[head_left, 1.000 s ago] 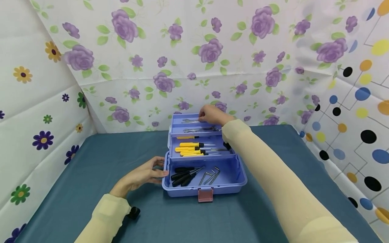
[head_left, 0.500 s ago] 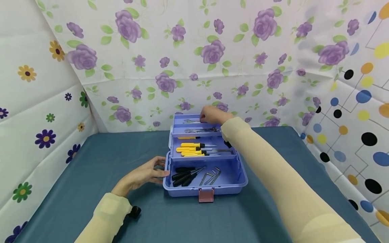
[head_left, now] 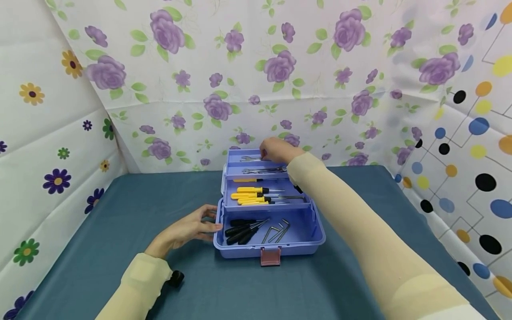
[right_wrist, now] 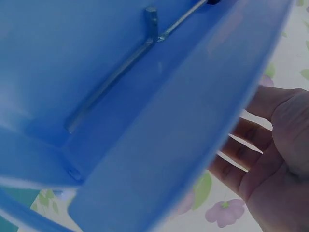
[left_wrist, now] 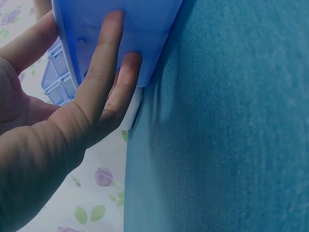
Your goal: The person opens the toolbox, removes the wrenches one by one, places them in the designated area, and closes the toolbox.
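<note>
A purple-blue toolbox (head_left: 268, 252) stands open on the table, its trays raised in steps. My left hand (head_left: 194, 229) rests against the box's left side; in the left wrist view its straight fingers (left_wrist: 104, 55) lie on the outer wall. My right hand (head_left: 276, 150) reaches down into the top tray, beside a wrench (head_left: 250, 158) whose end shows left of it. These fingertips are hidden behind a tray wall (right_wrist: 193, 106) in the right wrist view, so I cannot tell whether they hold the wrench. More wrenches (head_left: 264, 170) lie one compartment lower.
Several yellow-handled screwdrivers (head_left: 250, 195) and a bent metal bar (right_wrist: 116, 75) fill the middle tray. Black-handled screwdrivers (head_left: 240, 233) and hex keys (head_left: 283, 232) lie in the bottom. Blue-green cloth (head_left: 256, 293) covers the table, with patterned sheets (head_left: 180, 89) behind and at the sides.
My right hand has shifted slightly left along the wrench in the top tray. The left hand keeps its place against the box. The camera view sways a little.
</note>
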A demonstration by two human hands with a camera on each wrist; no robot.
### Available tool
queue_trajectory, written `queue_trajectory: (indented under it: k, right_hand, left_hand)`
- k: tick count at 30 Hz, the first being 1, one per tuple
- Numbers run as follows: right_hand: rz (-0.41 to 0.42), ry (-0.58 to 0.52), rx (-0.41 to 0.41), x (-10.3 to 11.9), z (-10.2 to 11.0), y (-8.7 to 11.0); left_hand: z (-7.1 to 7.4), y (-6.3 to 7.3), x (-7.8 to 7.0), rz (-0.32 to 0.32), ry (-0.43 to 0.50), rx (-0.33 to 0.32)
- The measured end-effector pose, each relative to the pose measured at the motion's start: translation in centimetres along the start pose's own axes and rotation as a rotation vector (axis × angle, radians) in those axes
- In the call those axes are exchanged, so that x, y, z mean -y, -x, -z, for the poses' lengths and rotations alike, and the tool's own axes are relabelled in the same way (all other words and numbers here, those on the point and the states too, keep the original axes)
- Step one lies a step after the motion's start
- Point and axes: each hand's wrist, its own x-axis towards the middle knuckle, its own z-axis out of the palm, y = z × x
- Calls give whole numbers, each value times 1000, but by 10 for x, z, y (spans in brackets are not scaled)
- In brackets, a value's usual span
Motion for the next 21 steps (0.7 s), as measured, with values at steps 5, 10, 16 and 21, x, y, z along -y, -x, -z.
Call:
queue_trajectory:
  k: [5, 10, 16, 21]
  right_hand:
    - [-15, 19, -9, 1, -2, -3]
    - [-50, 6, 39, 1, -2, -4]
    - [-55, 20, 76, 1, -4, -5]
    - [-41, 62, 70, 4, -4, -6]
  left_hand:
    - [1, 0, 0, 1, 0, -4]
    - [0, -2, 1, -3, -2, -3]
    - [-1, -1, 2, -6, 1, 1]
    - [1, 0, 3, -7, 2, -2]
